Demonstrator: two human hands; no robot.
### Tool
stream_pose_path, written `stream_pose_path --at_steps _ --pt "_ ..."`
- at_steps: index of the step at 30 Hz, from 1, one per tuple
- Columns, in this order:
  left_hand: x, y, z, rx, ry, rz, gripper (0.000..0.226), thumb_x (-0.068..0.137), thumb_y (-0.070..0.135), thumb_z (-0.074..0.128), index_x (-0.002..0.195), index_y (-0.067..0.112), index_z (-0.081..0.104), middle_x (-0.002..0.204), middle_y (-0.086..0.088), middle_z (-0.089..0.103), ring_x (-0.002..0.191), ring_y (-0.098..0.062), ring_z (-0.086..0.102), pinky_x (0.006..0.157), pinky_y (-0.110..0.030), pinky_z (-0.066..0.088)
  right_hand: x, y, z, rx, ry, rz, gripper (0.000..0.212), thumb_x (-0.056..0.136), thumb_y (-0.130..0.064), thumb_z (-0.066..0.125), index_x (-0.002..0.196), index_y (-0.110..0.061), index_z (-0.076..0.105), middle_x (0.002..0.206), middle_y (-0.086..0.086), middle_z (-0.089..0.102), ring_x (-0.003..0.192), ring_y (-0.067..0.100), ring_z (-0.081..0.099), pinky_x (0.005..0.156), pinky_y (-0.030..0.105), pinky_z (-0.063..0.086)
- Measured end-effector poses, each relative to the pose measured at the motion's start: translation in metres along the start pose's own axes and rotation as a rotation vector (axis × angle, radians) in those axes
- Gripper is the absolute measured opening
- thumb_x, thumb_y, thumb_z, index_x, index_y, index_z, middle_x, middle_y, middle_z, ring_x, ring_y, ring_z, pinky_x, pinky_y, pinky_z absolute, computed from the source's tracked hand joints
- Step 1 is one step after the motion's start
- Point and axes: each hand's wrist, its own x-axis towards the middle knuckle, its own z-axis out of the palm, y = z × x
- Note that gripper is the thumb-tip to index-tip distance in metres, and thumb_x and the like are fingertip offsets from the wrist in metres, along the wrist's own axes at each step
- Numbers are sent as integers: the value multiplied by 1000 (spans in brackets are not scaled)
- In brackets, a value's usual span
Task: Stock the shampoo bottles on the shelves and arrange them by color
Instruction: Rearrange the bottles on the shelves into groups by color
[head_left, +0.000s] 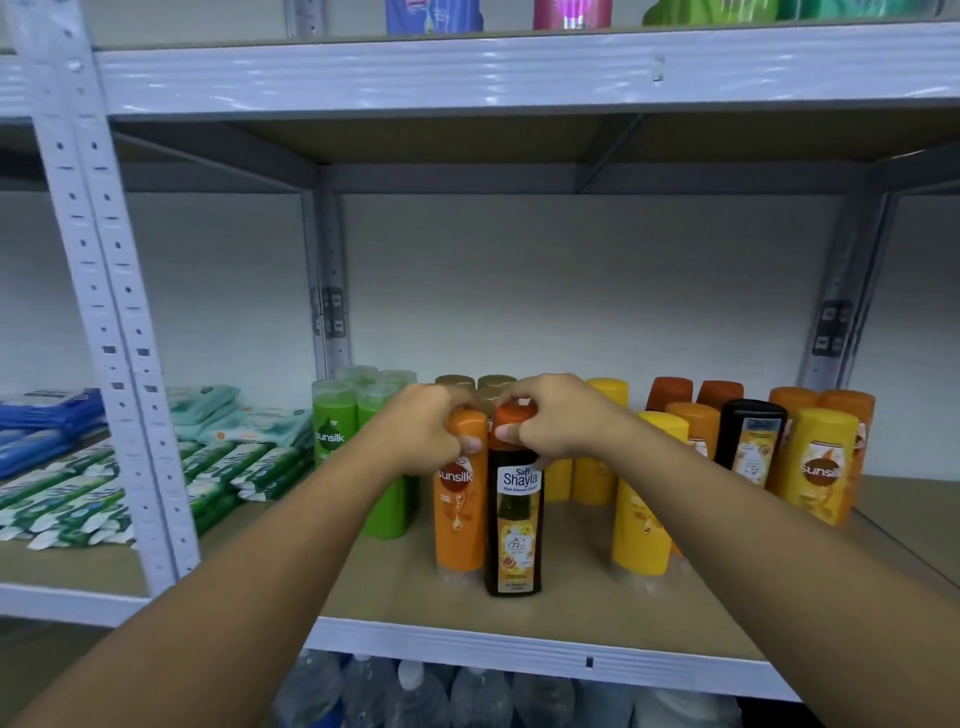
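I see my left hand (426, 431), fingers (470, 444) curled round the top of the orange Sunsilk bottle (460, 504), and my right hand (558, 415) gripping the cap of the dark Shayla bottle (514, 525) touching it, both upright near the shelf (467, 636) front. Green bottles (332, 431) crowd the left, gold-capped bottles (496, 382) stand behind, yellow bottles (644, 514) to the right.

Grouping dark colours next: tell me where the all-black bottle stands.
Head view, right side of the middle shelf: the black bottle stands between an orange bottle and a yellow sunsilk bottle.
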Motion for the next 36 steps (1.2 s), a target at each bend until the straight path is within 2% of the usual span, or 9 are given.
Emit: stream_pose_path --at_steps 4,9,14,18,21,24,31,34,36 --pt "-8 -18 -9 11 12 -26 45 89 37 73 131 29 58 104 7 65 91 -12 63 73 -29 55 6 -16 14 -11 30 -36 40 92 -41 68 129 -32 59 120 -5 59 98 16 56 64 23 53" --pt "-13 -39 -16 -19 14 -72 43 92 33 68 133 29 56 109 6 64 95 -14 63 76 -31 57 15 -29 32 -2 57 -63 47 91 -48 67 133 -31 57 128 -3 61 110 18 58 89 35 56" --pt "-22 -49 -10 -16 74 -32 47 96 32 63 141 31 51 128 3 60 111 -17 56 84 -30 48 14 -25 47 24 102 -44 61 90 -59 63 141 -30 49 133 -1 61 112 19 60 85 30 53" --pt "-33 -55 1 -32 141 -30 59 98 41 58 152 33 37 149 -1 47 122 -14 51 106 -40 45 1 -16 66 110 126 -37 72 91 -55 63 151 -32 30 139 1 58 117 23 61 92 37 55" --pt "-46 -57 13 -95 221 -64 74 98 44 58 159 28 20 153 -2 42 125 -13 50 106 -38 44 -8 -11 80 264 157 -24 78 93 -48 64 155 -35 18 138 -1 57 121 22 59 97 37 51" --pt "-61 -65 34 -211 217 -154 85 96 44 60 160 30 7 149 2 49 127 -18 54 102 -41 50 -18 -5 95 387 150 -21 66 95 -42 63 151 -37 27 138 -7 58 126 20 57 97 37 51" --pt "-95 -85 99 -212 43 -244 70 97 40 61 156 28 26 133 7 63 120 -17 60 97 -24 44 -52 25 142 389 -1 52 57 96 -36 64 147 -33 38 142 -8 57 131 15 54 106 36 48" --pt "-102 -95 121 -101 -69 -325 64 96 54 54 149 23 35 125 -1 65 113 -22 61 92 -32 49 -65 41 163 159 -76 55 53 97 -44 58 145 -30 39 138 -4 60 125 21 57 100 37 49" --pt "-106 -98 129 14 -141 -344 65 95 60 48 146 20 36 132 -6 59 120 -26 56 98 -39 47 -70 51 176 28 -123 56 57 96 -51 52 146 -27 38 139 1 58 125 24 54 103 40 46"
